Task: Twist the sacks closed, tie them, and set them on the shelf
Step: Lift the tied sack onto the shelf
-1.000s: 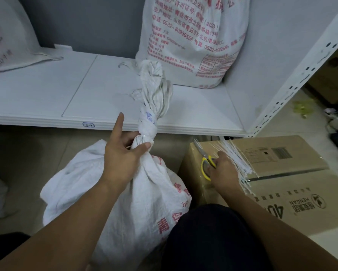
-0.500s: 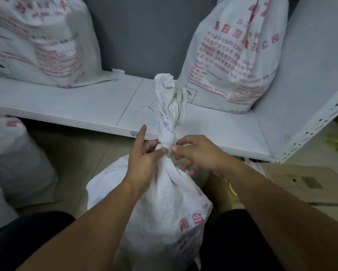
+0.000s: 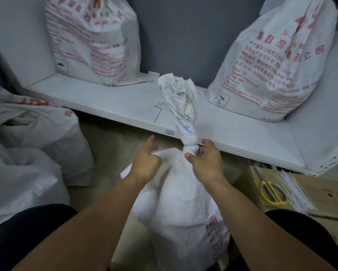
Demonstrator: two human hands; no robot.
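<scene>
A white woven sack with red print stands on the floor between my knees. Its neck is twisted into a tight rope that rises in front of the white shelf. My right hand grips the base of the twist, thumb in front and fingers behind. Just left of the neck, my left hand pinches the fabric on the sack's shoulder, one finger pointing up. I cannot see a tie on the neck.
Two filled sacks stand on the shelf, one at the left and one at the right, with a gap between them. More sacks lie on the floor at left. Yellow scissors and white ties lie on a cardboard box at right.
My right hand left the box and took hold of the twisted neck. My left hand slid off the neck onto the sack's shoulder. The view swung left.
</scene>
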